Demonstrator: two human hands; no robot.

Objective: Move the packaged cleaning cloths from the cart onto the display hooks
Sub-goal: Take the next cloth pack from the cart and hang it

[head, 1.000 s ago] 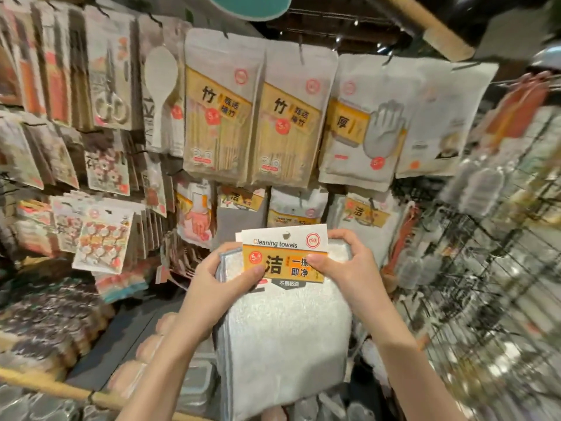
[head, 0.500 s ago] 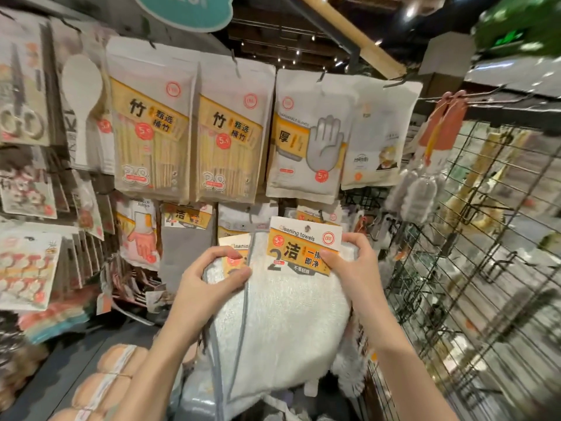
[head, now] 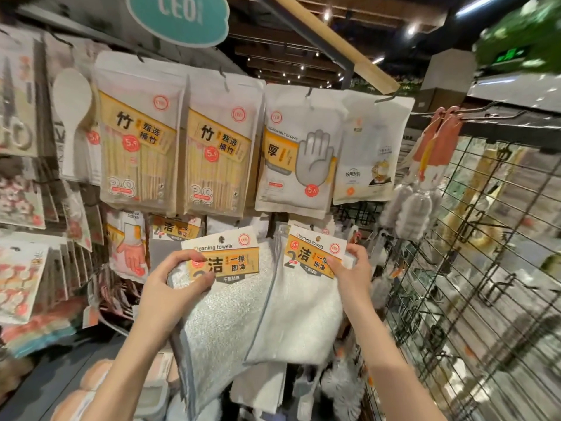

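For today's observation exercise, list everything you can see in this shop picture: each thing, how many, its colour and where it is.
cleaning towel packs: two, white with orange labels, one in each hand, centre
bamboo stick packs: two, pale yellow, hanging upper left
disposable gloves pack: one, white and grey, hanging top centre
white spoon: one, hanging far left
wire grid rack: one, black, right
left hand: grips left pack
right hand: pinches right pack's label

The left cloth pack is partly hidden behind the right cloth pack; the wire grid at right is blurred.
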